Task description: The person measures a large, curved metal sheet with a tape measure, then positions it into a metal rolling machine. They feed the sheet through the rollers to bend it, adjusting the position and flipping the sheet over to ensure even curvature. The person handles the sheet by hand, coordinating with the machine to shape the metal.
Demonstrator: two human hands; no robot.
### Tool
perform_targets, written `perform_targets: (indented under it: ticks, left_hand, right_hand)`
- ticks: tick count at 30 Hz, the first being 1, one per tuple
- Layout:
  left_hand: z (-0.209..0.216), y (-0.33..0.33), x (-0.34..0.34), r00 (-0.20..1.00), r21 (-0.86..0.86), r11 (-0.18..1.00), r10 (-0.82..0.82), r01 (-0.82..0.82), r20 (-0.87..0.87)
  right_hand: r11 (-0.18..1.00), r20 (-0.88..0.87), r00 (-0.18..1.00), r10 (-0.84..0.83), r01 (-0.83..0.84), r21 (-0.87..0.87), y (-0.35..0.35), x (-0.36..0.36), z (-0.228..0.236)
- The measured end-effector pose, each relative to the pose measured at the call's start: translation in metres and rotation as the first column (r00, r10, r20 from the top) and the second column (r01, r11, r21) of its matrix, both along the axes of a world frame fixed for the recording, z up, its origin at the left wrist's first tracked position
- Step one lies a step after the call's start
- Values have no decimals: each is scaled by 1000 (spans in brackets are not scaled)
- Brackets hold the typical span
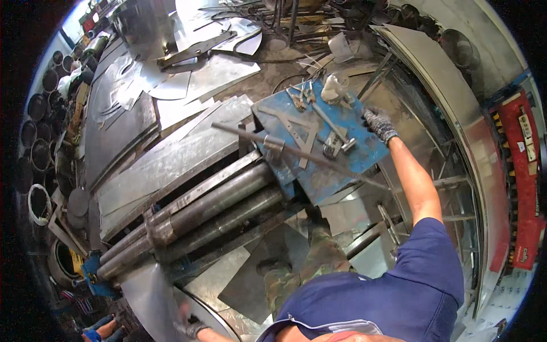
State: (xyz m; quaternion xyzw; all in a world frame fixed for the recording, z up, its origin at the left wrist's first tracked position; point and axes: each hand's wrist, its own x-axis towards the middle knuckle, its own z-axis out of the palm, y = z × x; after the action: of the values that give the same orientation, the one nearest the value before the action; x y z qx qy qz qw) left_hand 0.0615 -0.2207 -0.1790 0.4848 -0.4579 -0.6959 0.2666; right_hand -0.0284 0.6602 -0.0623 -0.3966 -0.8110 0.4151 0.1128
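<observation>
My right hand [380,123], in a grey knit glove, rests on the right edge of a blue metal table [364,154], fingers lying over the rim. Near it on the tabletop are a hammer [333,126], a flat metal triangle frame [296,134], several pliers-like tools [302,96] and a white bundle [333,88]. A long metal bar [319,159] slants across the table. My left hand [191,328], also gloved, is low in the picture, beside a curved metal sheet [151,299] at the rollers [216,214]. Motion blur hides its fingers and whether it touches the sheet.
Large flat metal sheets [171,154] lie beyond the rollers. Big hand shears [196,50] rest on sheets at the back. Pipes [40,154] are stacked at the left. A red rack [518,182] stands far right. Part of another person [102,330] shows at lower left.
</observation>
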Motion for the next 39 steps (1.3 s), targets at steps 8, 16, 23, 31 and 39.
perform_targets:
  ticks: [8, 16, 23, 31, 39]
  left_hand:
    - [20, 65, -66, 981, -261, 963, -12, 63, 193]
    - [30, 3, -69, 962, -209, 970, -62, 121, 266]
    - [39, -9, -61, 948, -211, 969, -58, 128, 312]
    - [21, -10, -50, 940, -191, 971, -77, 147, 332]
    - [50, -46, -37, 906, -343, 874, -212, 344, 366]
  right_hand:
    - [715, -11, 1000, -5, 12, 699, 277, -201, -6]
    - [732, 388, 919, -72, -215, 646, 337, -342, 14]
    - [632, 877, 469, -106, -649, 424, 366, -400, -32]
    - [745, 836, 539, -107, -514, 426, 396, -394, -27]
    - [628, 711, 702, 42, -572, 528, 397, -385, -76]
